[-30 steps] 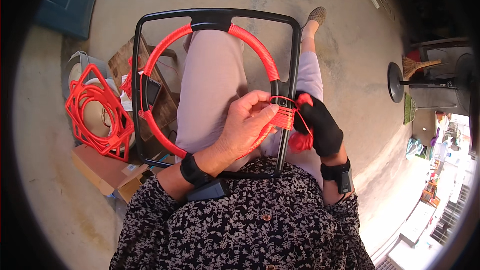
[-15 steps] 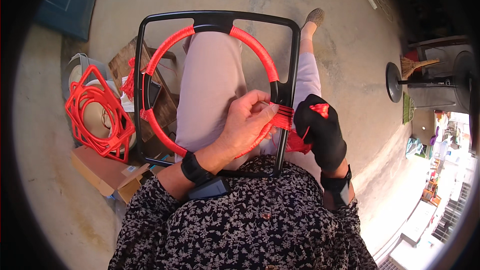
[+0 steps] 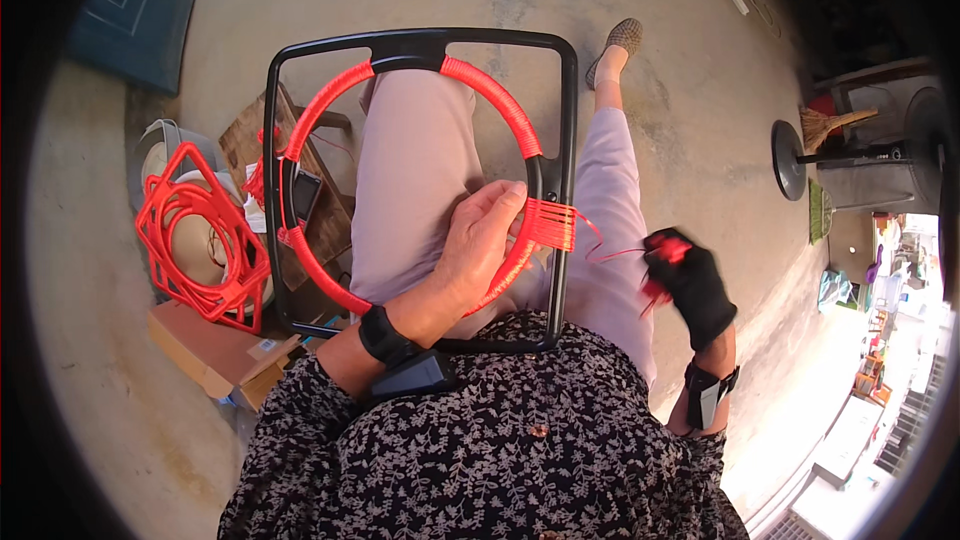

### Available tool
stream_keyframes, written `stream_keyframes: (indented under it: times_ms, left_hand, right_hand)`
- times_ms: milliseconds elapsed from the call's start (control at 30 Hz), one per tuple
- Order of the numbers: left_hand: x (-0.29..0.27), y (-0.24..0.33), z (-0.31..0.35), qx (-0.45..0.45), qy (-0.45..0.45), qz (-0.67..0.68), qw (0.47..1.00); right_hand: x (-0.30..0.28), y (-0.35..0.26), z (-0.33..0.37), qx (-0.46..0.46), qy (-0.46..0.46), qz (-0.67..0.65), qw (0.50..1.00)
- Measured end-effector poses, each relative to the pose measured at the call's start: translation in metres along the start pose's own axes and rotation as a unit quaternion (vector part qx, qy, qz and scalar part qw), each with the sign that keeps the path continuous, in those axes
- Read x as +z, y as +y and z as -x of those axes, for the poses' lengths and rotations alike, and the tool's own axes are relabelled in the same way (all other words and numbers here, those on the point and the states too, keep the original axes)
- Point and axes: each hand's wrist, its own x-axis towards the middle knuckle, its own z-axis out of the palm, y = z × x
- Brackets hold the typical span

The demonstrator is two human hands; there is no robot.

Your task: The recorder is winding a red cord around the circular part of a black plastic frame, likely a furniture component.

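A black square frame (image 3: 569, 80) with a round inner ring rests across my lap. Red cord (image 3: 500, 100) is wound tightly around most of the ring, leaving black bare parts at the top and sides. On the right side, strands of red cord (image 3: 551, 225) span from the ring to the outer bar. My left hand (image 3: 478, 245), bare, pinches the ring beside these strands, thumb and fingers closed. Off to the right, my right hand (image 3: 692, 285), in a black glove, is closed around a bundle of red cord (image 3: 655, 292). A loose length links the bundle to the strands.
At left, several red-wrapped frames (image 3: 205, 240) lie over a bucket, by a wooden stool (image 3: 240, 140) with red cord and a phone-like device on it. A cardboard box (image 3: 215, 340) sits below. A black fan (image 3: 787, 160) and a broom (image 3: 835, 125) stand at right.
My right hand has moved away to the right with the cord bundle, drawing out a length of cord. My left hand has shifted slightly left along with the frame.
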Motion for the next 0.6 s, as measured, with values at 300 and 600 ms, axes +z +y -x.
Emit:
stream_keyframes:
  times_ms: [300,600]
  left_hand:
    - [0.006,-0.006,-0.003,0.098,0.075,-0.111,0.986]
    - [0.002,0.004,-0.003,-0.032,-0.034,0.051,0.998]
  right_hand:
    - [0.102,-0.028,-0.067,-0.178,-0.213,-0.060,0.959]
    - [0.084,-0.042,-0.078,-0.186,-0.105,-0.246,0.946]
